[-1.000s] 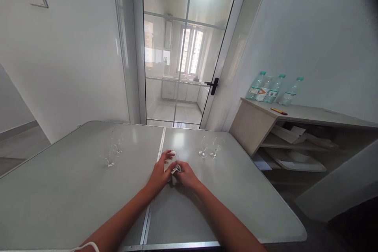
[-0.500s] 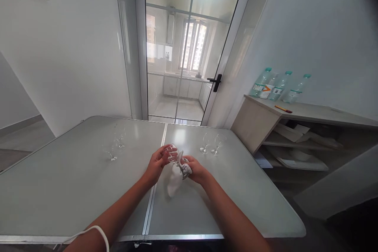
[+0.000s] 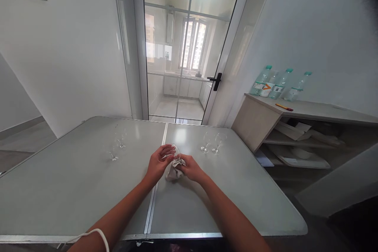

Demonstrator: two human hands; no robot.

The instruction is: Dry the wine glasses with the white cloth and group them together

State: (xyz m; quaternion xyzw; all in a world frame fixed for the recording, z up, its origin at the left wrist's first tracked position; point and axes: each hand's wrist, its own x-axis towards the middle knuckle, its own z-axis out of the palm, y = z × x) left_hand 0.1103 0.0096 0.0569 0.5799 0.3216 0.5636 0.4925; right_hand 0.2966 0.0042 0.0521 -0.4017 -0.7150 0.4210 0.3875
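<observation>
My left hand (image 3: 158, 162) cups a clear stemmed glass (image 3: 173, 151) over the middle of the grey folding table (image 3: 73, 189), its fingers curled round the bowl. Right beside it, my right hand (image 3: 190, 167) is closed on a crumpled white cloth (image 3: 173, 170) that presses against the glass. Two clear glasses (image 3: 116, 147) stand to the left on the table. Two more glasses (image 3: 212, 143) stand to the right, beyond my right hand.
A glass sliding door (image 3: 189, 47) with a black handle (image 3: 216, 80) lies behind the table. At the right, a wooden shelf unit (image 3: 295, 126) carries several water bottles (image 3: 276, 84) and a pen. The table's seam (image 3: 153, 201) runs down its middle.
The glass and cloth were lifted and tilted half a second ago, the cloth hanging down. Now the cloth is bunched in my right hand, low by the glass.
</observation>
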